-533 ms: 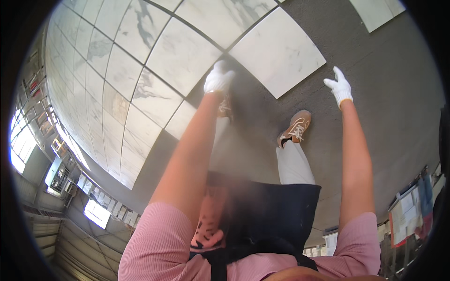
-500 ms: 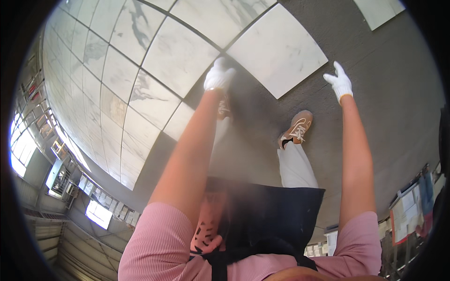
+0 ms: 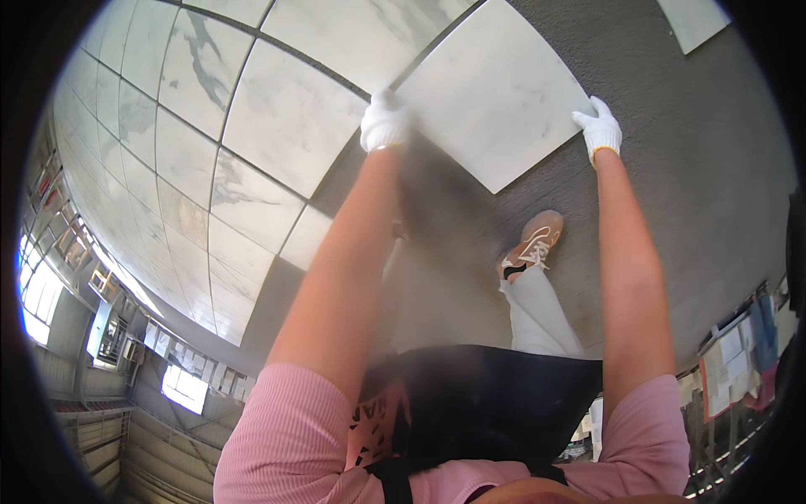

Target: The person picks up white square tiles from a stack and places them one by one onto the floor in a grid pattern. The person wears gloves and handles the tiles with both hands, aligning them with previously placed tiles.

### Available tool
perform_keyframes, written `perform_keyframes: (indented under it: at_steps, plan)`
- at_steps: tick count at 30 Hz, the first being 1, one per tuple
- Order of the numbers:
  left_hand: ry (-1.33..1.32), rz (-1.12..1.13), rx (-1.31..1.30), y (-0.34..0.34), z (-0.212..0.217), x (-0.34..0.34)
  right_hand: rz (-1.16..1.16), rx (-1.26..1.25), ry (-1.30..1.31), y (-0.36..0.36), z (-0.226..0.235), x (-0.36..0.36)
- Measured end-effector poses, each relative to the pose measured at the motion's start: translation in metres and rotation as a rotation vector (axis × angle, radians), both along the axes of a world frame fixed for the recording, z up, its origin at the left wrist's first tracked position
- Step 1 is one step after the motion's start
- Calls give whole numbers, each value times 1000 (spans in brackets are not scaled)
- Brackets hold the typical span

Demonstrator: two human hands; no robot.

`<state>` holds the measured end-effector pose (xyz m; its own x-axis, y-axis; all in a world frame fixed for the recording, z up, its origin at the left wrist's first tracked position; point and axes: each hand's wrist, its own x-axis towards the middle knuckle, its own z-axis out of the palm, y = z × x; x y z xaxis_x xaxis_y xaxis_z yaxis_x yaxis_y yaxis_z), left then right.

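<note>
A large square white tile point(image 3: 495, 97) with faint grey veining lies on the dark grey floor, one corner pointing toward me. My left hand point(image 3: 384, 123), in a white knit glove, closes at the tile's left corner; its fingertips are blurred. At the opposite right corner, my gloved right hand point(image 3: 599, 132) grips the edge, thumb and fingers around the corner. The tile's left corner meets a neighbouring marbled tile point(image 3: 294, 113), close to my left hand.
Rows of marbled tiles point(image 3: 189, 134) with dark gaps spread to the left. Another white tile point(image 3: 695, 21) lies at the far right. My brown shoe point(image 3: 537, 237) stands on the grey floor point(image 3: 697, 176) below the held tile. Sheets and cloths point(image 3: 735, 361) hang at the right edge.
My right hand has moved left and closed on the tile's right corner. My left hand has shifted slightly left to the opposite corner. The view has moved a little.
</note>
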<state>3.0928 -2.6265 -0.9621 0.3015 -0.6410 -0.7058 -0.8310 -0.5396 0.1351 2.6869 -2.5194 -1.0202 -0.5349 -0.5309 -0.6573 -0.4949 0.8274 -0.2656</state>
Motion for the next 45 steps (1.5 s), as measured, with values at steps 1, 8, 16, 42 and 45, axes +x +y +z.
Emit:
perform_keyframes:
  at_steps: [1,8,16,42,45]
  plan:
    - [-1,8,-9,0,-2,0,-13,-1,6,0,1,1]
    - [44,37,-89,6,-16,7,-69,-11,-55,-2,17,10]
    - [93,51,-137,11,-17,12,5,-36,-1,-1,17,13]
    - [68,434,250,302,323,319,-176,174,-544,188,316,176]
    - [197,523,232,328,372,343,-189,119,-617,157,381,168]
